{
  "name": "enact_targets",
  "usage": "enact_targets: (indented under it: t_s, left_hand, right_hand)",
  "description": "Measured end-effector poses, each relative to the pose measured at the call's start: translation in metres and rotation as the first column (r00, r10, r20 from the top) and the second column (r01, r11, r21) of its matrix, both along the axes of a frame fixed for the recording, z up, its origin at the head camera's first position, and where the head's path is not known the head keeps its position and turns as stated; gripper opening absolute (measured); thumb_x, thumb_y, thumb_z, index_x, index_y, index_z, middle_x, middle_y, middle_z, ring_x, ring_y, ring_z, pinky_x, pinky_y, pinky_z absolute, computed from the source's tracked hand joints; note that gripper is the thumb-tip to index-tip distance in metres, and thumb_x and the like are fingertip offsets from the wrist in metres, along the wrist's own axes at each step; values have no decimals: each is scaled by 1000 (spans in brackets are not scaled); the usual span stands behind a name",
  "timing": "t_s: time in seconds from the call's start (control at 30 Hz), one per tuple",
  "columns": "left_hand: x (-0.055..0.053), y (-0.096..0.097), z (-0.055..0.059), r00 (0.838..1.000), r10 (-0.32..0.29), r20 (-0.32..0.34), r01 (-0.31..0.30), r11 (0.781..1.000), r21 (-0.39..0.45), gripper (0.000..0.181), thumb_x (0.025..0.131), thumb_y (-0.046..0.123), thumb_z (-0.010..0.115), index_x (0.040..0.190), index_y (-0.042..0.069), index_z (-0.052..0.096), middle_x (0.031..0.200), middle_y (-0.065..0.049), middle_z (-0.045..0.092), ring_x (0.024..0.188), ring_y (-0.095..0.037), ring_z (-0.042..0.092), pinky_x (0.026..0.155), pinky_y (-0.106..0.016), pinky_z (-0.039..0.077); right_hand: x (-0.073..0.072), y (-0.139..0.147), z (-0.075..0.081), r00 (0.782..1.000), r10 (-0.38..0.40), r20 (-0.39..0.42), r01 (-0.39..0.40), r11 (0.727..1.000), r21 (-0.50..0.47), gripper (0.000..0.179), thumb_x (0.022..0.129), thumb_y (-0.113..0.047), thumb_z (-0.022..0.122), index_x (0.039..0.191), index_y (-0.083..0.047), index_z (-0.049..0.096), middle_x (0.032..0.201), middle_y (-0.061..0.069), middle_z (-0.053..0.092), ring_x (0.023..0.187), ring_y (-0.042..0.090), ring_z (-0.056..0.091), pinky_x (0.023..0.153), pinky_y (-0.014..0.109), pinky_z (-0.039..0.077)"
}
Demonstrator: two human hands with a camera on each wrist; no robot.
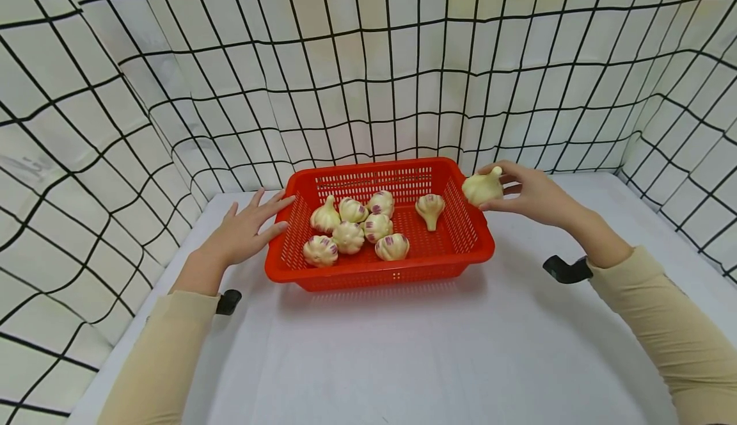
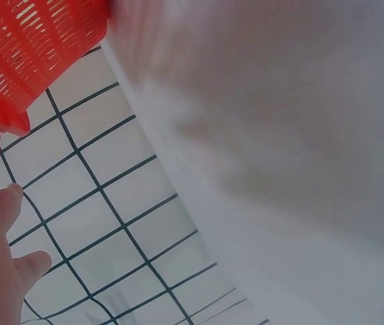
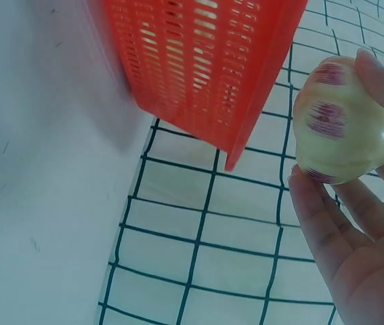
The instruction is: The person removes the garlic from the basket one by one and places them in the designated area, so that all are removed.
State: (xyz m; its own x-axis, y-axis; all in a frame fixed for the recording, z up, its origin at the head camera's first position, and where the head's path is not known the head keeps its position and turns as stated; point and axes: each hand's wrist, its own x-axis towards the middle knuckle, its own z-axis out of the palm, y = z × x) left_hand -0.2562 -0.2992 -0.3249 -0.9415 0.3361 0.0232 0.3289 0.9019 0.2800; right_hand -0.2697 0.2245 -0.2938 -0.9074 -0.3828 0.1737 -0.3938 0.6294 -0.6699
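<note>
Here, a red basket (image 1: pixel 380 276) meets the spread fingers of your left hand (image 1: pixel 240 228); your right hand (image 1: pixel 532 196) pinches a garlic bulb (image 1: pixel 481 188) between thumb and fingertips, probably light, firm, slightly slippery, best held round its belly.

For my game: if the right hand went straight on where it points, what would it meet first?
Probably the right side of the red basket, the held garlic bulb leading; the right hand might pass above, since height is unclear.
</note>
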Motion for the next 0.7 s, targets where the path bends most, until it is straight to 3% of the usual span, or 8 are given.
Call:
enact_targets:
  t_s: [0.4,0.7]
  left_hand:
    - [1,1,1,1000,-1,1,1,1000,-3,72,104,58,43,163,19,30,170,-13,15,155,-44,-2,115,-73,-7]
    - [0,1,0,1000,-5,-9,5,1000,-4,71,105,57,44,163,19,31,170,-13,17,155,-44,0,115,-74,-6]
  right_hand:
    - [-7,27,-2,998,-64,23,64,998,-18,64,89,-30,83,143,-10,52,135,13,58,126,38,55,98,50,54]
    - [-10,43,-9,991,-130,41,131,991,-9,69,90,-35,82,146,-9,50,140,16,55,128,38,52,97,53,51]
